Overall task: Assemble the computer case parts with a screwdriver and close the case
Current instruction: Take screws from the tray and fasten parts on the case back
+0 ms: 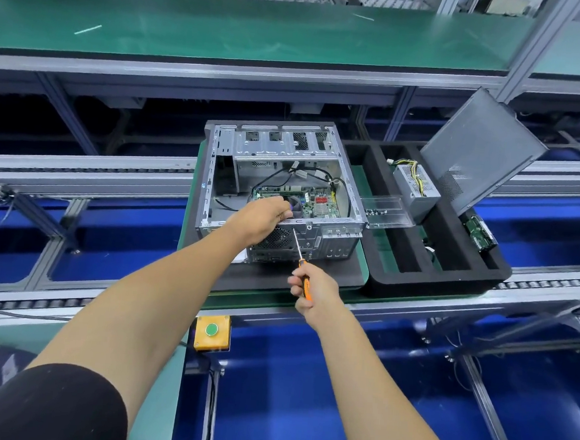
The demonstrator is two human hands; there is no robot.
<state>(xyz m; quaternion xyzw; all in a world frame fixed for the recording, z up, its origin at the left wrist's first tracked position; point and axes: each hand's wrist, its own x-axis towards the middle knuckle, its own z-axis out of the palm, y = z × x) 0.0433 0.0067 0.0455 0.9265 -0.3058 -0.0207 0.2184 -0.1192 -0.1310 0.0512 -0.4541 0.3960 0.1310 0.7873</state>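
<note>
My computer case (280, 185) is a shiny grey metal box with its big side off, so I can see in. It lies flat on a dark mat (278, 274), near the mat's far edge. Inside is a green board (314, 202) with small parts and thin black wires (271, 179).

My left hand (265, 216) reaches over the case's near wall. Its fingers curl around something small and dark just inside, and I cannot tell what that is.

My right hand (311, 290) is wrapped tight around the screwdriver (301, 255). The handle is orange and black and looks smooth. The thin metal rod is long and straight. It points up and away from me, leaning a bit left, and its tip meets the near wall of the case by the round fan holes (275, 237).

To the right of the mat sits a black foam tray (432, 281) with long slots. A grey metal power box (416, 191) with yellow wires stands in it. A flat grey side panel (478, 150) leans tilted at the tray's far right corner. A clear plastic piece (388, 213) lies between the case and the tray.

At the near edge of the bench is a yellow box with a green button (212, 331).
</note>
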